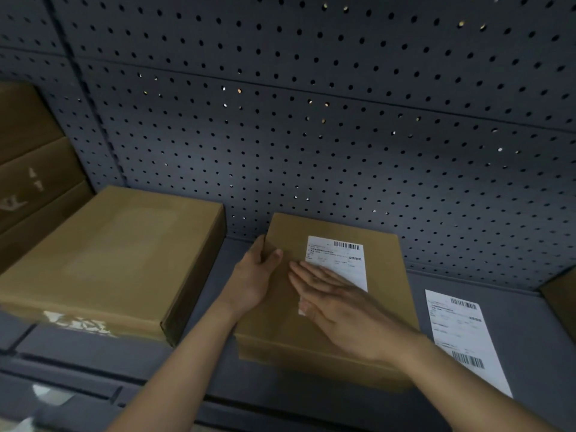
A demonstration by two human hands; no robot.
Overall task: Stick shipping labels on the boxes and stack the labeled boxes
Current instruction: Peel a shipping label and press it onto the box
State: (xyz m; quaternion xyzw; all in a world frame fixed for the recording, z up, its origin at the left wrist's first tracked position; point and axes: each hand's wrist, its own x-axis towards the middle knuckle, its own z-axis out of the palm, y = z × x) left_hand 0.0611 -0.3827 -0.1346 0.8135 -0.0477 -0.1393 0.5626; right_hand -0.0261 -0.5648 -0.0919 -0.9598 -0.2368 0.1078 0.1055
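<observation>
A brown cardboard box (383, 275) lies flat on the dark grey shelf (212, 294) in the middle of the view. A white shipping label (339, 260) with a barcode lies on its top. My right hand (339, 310) lies flat on the lower part of that label, fingers straight and pressing down. My left hand (255, 275) grips the box's left edge, thumb on top and fingers round the side. To the right of the box, a strip of white shipping labels (461, 335) lies on the shelf.
A larger brown box (112, 260) stands to the left on the shelf. More stacked cartons (28, 169) fill the far left. A corner of another box (561, 300) shows at the right edge. A dark pegboard wall (311, 120) closes the back.
</observation>
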